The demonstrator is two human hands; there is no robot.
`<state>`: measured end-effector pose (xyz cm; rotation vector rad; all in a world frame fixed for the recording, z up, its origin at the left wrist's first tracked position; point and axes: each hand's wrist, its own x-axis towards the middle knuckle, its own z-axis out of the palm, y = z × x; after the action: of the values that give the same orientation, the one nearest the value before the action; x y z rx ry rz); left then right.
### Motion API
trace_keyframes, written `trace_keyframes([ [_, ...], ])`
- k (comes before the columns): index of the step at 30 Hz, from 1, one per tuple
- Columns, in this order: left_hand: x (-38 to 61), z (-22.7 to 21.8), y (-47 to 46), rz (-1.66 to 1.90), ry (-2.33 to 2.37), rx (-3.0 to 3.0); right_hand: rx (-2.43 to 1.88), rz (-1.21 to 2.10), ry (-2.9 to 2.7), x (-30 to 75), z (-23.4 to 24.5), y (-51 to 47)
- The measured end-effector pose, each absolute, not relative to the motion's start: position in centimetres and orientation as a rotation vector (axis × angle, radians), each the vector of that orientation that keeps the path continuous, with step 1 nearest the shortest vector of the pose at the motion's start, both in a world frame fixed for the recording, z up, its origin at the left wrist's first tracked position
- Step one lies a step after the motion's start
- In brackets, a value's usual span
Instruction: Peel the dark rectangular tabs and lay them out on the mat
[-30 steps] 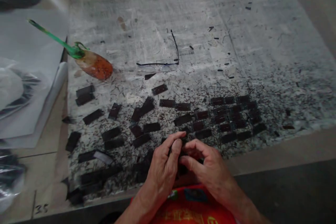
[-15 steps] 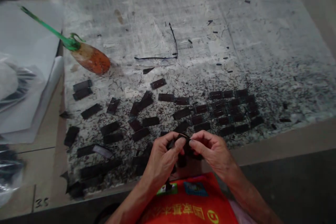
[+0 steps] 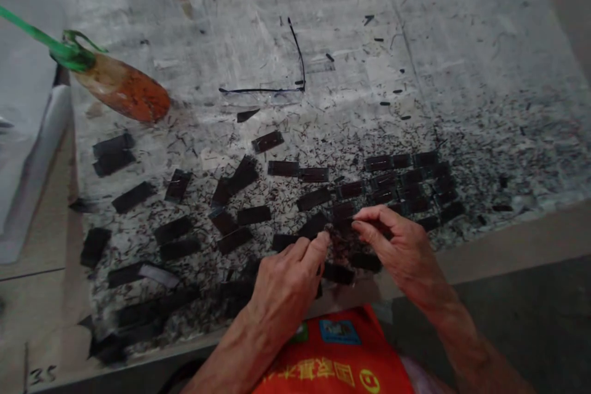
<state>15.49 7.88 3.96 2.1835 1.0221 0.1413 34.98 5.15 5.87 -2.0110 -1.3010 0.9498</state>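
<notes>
My right hand (image 3: 401, 246) has its thumb and forefinger pinched at the edge of a small black rectangular piece (image 3: 345, 225) on the table. Beside it, my left hand (image 3: 289, 277) rests back upward with its fingers curled down, and whatever lies under them is hidden. A black piece (image 3: 314, 225) sits just beyond the left fingertips. Between my hands and the table's front edge are two more dark pieces, one (image 3: 338, 273) nearer the left hand and another (image 3: 366, 261) below the right. Rows of similar dark pieces (image 3: 415, 191) lie past my right hand.
An orange-brown bottle with a green nozzle (image 3: 124, 89) lies at the upper left. A thin dark L-shaped strip (image 3: 302, 68) lies at mid-table. Loose black pieces (image 3: 178, 231) and fine dark scraps cover the left side. White sheets (image 3: 28, 104) are at the far left.
My hands have moved apart from where they worked together over the near edge. The right hand has gone forward and right to the pieces; the left has lowered onto the table. The view has shifted.
</notes>
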Motion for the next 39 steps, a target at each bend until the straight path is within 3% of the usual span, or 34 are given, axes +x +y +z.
trace_keyframes([
  [15, 16.4, 4.2, 8.4, -0.263, 0.942, 2.503, -2.006, 0.759, -1.567, 34.7, 5.1, 6.3],
  [39, 16.7, 4.1, 9.0, -0.306, 0.932, 2.541, -2.11, 0.646, -1.479, 34.2, 4.4, 6.2],
])
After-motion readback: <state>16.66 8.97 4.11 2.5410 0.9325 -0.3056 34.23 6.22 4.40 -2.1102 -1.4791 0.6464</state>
